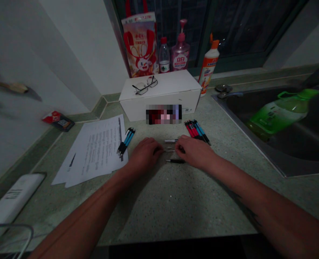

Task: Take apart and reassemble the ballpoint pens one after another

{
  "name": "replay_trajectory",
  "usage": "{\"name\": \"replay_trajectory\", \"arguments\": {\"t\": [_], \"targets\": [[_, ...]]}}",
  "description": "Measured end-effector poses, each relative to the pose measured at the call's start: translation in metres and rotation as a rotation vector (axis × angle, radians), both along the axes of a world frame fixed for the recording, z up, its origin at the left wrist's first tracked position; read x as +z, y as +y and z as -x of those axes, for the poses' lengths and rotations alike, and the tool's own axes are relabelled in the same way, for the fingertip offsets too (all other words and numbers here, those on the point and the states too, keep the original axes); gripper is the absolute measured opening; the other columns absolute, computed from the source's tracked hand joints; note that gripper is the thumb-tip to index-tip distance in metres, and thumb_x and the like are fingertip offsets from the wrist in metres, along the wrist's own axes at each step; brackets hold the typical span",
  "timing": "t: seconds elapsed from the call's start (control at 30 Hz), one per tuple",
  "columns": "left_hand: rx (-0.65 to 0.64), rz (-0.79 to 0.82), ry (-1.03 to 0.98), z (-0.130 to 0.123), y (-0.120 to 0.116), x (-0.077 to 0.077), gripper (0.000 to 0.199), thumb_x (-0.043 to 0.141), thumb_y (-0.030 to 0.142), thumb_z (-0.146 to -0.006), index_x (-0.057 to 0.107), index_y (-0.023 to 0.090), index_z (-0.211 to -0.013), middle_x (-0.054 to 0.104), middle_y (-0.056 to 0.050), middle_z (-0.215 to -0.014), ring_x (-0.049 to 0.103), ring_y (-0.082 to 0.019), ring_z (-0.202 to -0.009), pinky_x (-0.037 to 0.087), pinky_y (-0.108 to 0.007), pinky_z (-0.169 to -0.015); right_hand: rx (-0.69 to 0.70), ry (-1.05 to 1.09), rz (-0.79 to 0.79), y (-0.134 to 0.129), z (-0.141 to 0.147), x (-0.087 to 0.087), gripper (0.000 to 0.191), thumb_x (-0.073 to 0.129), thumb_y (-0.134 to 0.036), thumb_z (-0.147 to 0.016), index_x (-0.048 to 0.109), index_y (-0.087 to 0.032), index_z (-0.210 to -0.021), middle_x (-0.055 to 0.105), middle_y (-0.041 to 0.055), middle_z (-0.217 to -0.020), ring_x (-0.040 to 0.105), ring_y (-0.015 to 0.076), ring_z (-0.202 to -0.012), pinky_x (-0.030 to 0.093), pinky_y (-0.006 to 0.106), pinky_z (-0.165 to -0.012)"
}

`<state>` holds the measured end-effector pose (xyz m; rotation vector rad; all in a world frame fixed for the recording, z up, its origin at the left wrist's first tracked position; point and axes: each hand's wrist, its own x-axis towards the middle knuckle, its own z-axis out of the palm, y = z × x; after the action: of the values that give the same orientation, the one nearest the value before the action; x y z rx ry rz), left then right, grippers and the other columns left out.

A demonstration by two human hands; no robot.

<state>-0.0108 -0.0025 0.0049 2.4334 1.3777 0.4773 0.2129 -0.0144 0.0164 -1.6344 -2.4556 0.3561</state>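
My left hand (146, 154) and my right hand (191, 150) rest near each other over the speckled counter (159, 205). Between their closed fingertips lies a thin pale rod (169, 151), which both hands seem to pinch at its ends. Just beyond it is a white pen part (170, 141), partly under my right hand, with a tiny light piece (169, 147) in between. On the near side lies a black pen part with a pointed tip (177, 161). Blue and black pens (126, 141) sit left of my left hand; red and blue pens (196, 131) lie behind my right hand.
Printed sheets (92, 149) lie at left, near a white power strip (14, 198). A white box (162, 88) with glasses (145, 86) stands at the back, bottles behind it. The sink (286, 169) at right holds a green jug (283, 111).
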Motion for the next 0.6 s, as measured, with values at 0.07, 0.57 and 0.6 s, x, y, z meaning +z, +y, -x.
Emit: {"name": "replay_trajectory", "arguments": {"t": [0.07,0.57,0.6], "targets": [[0.005,-0.006,0.007,-0.002,-0.001,-0.001,0.012,0.065,0.02,-0.093,0.077,0.021,-0.089,0.071,-0.009,-0.091,0.064,-0.028,-0.093,0.052,-0.043,-0.088,0.009,-0.009,-0.001,0.0,0.002,-0.001,0.014,0.057,-0.022,-0.097,0.071,-0.021,-0.095,0.071,0.0076,-0.102,0.07,0.0212,-0.087,0.046,0.031,-0.067],[0.036,-0.057,-0.063,-0.012,-0.001,-0.007,0.014,0.066,0.02,-0.096,0.077,0.022,-0.104,0.071,-0.007,-0.098,0.063,-0.026,-0.099,0.051,-0.041,-0.091,0.02,0.077,-0.084,-0.002,0.007,-0.005,0.019,0.055,-0.029,-0.103,0.072,-0.02,-0.107,0.07,0.0077,-0.11,0.07,0.0223,-0.093,0.048,0.032,-0.071],[0.037,-0.068,-0.068,-0.012,0.0,-0.008,0.016,0.066,0.019,-0.096,0.077,0.022,-0.107,0.071,-0.007,-0.099,0.063,-0.026,-0.1,0.051,-0.041,-0.091,-0.001,0.091,-0.099,-0.002,0.006,-0.004,0.021,0.054,-0.028,-0.104,0.072,-0.021,-0.113,0.069,0.0081,-0.115,0.07,0.0223,-0.095,0.049,0.032,-0.072]]}}
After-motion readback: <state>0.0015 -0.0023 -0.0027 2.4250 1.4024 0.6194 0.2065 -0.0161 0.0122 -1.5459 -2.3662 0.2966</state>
